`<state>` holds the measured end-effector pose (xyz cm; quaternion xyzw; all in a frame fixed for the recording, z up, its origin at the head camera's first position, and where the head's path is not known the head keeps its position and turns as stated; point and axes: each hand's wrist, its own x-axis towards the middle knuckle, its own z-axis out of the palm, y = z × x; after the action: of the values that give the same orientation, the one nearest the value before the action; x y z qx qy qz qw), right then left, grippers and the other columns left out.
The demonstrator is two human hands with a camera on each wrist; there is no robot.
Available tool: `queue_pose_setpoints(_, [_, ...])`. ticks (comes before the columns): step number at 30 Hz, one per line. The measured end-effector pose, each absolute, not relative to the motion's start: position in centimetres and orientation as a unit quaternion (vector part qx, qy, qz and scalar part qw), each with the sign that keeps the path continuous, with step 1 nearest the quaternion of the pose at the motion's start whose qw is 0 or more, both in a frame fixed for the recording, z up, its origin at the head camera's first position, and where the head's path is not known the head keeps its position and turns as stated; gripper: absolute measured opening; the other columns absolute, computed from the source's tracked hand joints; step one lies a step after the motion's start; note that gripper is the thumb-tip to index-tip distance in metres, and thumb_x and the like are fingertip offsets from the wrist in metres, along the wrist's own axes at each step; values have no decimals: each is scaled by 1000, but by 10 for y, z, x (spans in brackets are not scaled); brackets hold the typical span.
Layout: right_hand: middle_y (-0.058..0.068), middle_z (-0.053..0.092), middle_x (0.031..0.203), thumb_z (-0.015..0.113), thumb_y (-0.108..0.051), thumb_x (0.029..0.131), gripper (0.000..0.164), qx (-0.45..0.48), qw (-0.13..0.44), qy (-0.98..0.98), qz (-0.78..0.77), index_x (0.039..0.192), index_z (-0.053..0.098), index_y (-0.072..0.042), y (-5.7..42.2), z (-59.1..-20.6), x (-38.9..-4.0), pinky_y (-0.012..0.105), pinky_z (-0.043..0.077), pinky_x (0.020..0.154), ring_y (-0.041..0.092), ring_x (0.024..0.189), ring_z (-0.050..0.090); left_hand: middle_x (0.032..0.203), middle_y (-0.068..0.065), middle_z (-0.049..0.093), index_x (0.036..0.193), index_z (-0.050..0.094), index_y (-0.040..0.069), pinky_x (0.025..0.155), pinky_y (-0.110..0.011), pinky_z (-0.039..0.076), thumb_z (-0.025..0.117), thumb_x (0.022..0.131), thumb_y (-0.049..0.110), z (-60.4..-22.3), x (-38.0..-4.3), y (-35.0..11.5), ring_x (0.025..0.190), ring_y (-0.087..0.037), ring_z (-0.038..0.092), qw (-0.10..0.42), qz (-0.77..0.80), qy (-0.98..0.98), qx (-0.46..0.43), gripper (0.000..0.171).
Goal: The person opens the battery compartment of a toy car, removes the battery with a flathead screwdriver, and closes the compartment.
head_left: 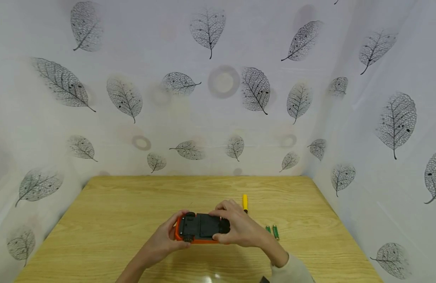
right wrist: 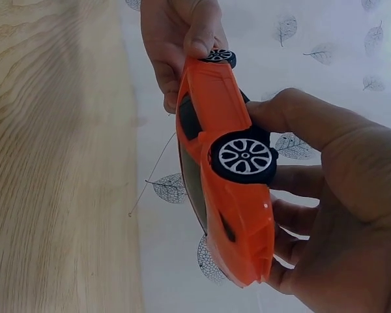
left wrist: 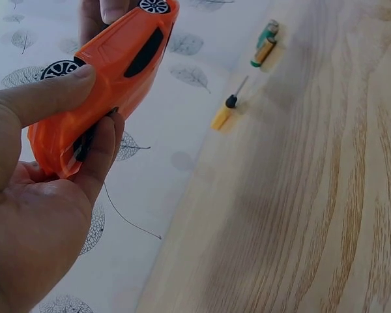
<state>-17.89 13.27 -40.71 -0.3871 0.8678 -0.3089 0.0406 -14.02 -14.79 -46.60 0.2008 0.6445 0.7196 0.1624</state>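
Note:
An orange toy car (head_left: pixel 198 241) is held upside down above the table, its black underside (head_left: pixel 193 226) facing up in the head view. A rectangular black panel (head_left: pixel 209 225) shows in that underside. My left hand (head_left: pixel 165 237) grips one end of the car, thumb along the near side and fingers round the far side. My right hand (head_left: pixel 239 226) holds the other end, with thumb and fingers at the edges of the underside. In the right wrist view, a black wheel with silver spokes (right wrist: pixel 244 156) faces the camera. A thin wire (right wrist: pixel 158 163) sticks out from the car.
On the wooden table (head_left: pixel 133 196), a screwdriver with a yellow handle (head_left: pixel 244 201) lies beyond my right hand. Two green batteries (head_left: pixel 276 232) lie to the right. A white leaf-patterned cloth (head_left: pixel 218 118) hangs behind and beside the table.

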Motion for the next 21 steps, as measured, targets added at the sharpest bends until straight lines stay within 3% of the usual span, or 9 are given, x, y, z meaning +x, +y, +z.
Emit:
queue_pose_setpoints(9, [-1, 58, 126, 82, -33, 90, 52, -401, 36, 859, -315, 135, 69, -12, 133, -410, -180, 42, 47, 94, 18, 114, 48, 157, -39, 23, 160, 20, -4, 94, -36, 59, 76, 89, -6, -467, -140, -149, 129, -29, 59, 160, 719, 646, 202, 90])
queue_pose_setpoints(21, [-2, 59, 126, 82, -38, 90, 54, -409, 4, 858, -309, 135, 69, -11, 131, -414, -179, 37, 46, 90, 15, 109, 46, 158, -38, 23, 160, 21, -3, 95, -37, 58, 75, 89, -8, -466, -139, -150, 128, -25, 59, 157, 725, 643, 191, 89])
